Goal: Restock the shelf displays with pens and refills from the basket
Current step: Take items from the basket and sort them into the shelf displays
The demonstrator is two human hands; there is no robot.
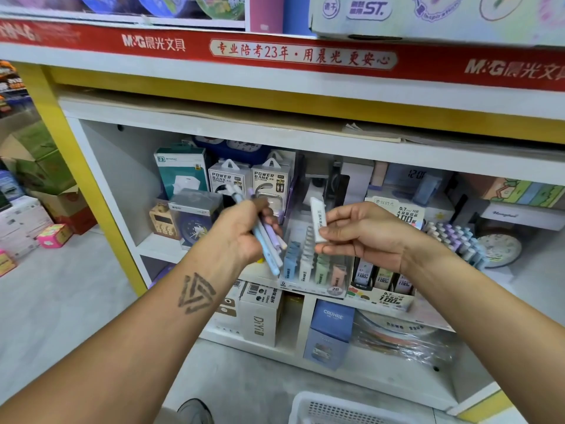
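A white shelving unit with yellow edging [91, 191] fills most of the frame, and a red printed banner strip [275, 53] runs across its top. The floor [61, 301] at the lower left is pale grey, with cardboard boxes [61, 206] stacked at the left edge.

In the middle of the frame, the left hand [244, 231] grips a bundle of slim pastel blue, lilac and white pens [269, 243], fingers curled round them so the barrels stick out above and below the fist. The right hand [363, 237] pinches a small flat white refill case [318, 220] between thumb and fingertips, holding it upright just above a clear plastic display tray of blue, white, green and pink refill cases [315, 267] on the middle shelf.

To the right of that tray stands a rack of pastel-capped pens [455, 237]. Behind the hands are two white power bank boxes [250, 179].

A white perforated plastic basket [333, 408] shows at the bottom edge; what it contains cannot be made out.
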